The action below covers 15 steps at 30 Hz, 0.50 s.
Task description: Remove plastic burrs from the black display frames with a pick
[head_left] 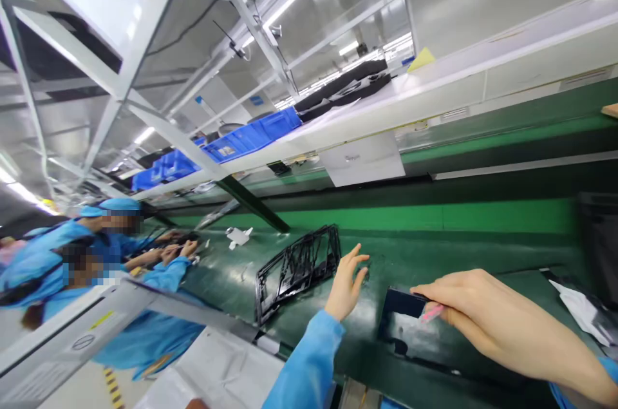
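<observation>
My left hand (346,283) is raised over the green work surface with its fingers apart and nothing in them. Just left of it stands a group of thin black rectangular frames (299,270), leaning together. My right hand (483,315) is closed in a pinch on a small pink strip (431,313); its exact kind is too blurred to tell. Under those fingertips lies a dark, glossy rectangular panel (403,303), partly hidden by the hand. Whether the fingers also touch the panel's edge, I cannot tell.
At the right lie a white-and-black packet (582,312) and a dark upright object (599,241). A white shelf (449,84) with blue bins (255,135) runs above the green bench (463,251). Co-workers in blue (62,267) sit at left, beyond a metal bar (193,315).
</observation>
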Tool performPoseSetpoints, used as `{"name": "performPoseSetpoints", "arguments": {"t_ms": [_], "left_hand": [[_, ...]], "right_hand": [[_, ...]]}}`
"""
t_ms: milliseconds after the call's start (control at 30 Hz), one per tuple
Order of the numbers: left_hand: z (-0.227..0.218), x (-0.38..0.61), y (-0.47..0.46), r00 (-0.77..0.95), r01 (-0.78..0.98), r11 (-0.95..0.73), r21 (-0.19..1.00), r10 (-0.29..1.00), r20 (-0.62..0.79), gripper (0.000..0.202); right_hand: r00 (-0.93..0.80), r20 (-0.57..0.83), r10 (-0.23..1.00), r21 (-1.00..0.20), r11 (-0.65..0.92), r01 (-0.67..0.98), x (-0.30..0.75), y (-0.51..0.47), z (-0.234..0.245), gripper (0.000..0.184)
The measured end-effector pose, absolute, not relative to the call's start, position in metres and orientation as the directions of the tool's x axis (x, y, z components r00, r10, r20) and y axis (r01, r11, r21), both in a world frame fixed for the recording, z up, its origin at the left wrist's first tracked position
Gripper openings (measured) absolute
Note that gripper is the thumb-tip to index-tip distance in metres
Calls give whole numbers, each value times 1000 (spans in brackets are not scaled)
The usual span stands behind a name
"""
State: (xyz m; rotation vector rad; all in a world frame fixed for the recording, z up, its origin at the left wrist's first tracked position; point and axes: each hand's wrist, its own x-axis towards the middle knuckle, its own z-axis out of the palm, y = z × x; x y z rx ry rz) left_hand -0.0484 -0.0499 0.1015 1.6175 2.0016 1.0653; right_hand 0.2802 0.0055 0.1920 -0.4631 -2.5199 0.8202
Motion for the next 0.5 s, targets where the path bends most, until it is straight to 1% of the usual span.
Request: {"name": "performPoseSetpoints", "arguments": {"t_ms": [67,133,167,200,233,300,367,400,500], "left_hand": [[126,-28,-69,-174,590,-16,808,974,146,67],[148,-4,-89,-15,485,-63,872,997,80,96],[157,8,-98,100,401,-21,916,995,-21,94],[164,18,-106,112,390,25,921,991,-74,80],[170,25,-112,45,397,56,916,996,-80,67],[179,29,-122,-140,307,86,948,989,-44,58],[186,23,-129,-330,170,103,980,943,-42,58],[189,18,-134,-401,113,98,989,915,-44,59],[196,8,-149,-531,14,52,999,847,-37,61]], "right_hand": [[-849,290,442,-642,747,170,275,8,190,36],[-858,267,438,-663,730,166,271,7,186,34],[-859,269,436,-670,725,159,269,6,184,33],[-853,279,442,-671,725,156,268,5,183,33],[-838,297,458,-660,733,167,268,5,183,32],[-796,353,491,-608,767,204,273,8,185,25],[-751,422,508,-547,803,236,285,13,187,18],[-732,453,509,-534,812,235,292,15,187,19],[-669,530,521,-518,824,230,310,22,182,19]]}}
